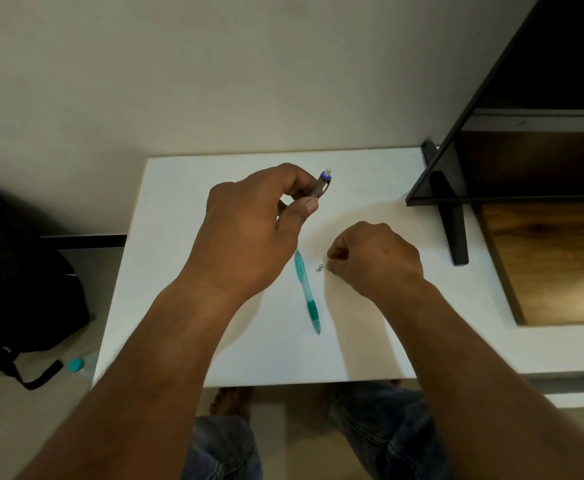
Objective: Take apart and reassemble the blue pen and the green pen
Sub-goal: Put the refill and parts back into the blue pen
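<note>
My left hand (252,223) is raised above the white table (179,306) and pinches the barrel of the blue pen (321,185); its blue-ringed end sticks out up and to the right past my thumb. The green pen (307,292) lies whole on the table between my hands, tip pointing toward me. My right hand (375,258) rests low on the table with fingers curled, fingertips right beside a small silvery pen part (319,268). Whether the fingers touch that part or hold anything is hidden.
A black stand foot (451,216) and a dark panel (508,161) occupy the table's back right. A wooden surface (553,265) lies to the right. On the floor at left are a black backpack (17,289) and a teal-capped bottle (76,364). My knees show below the near table edge.
</note>
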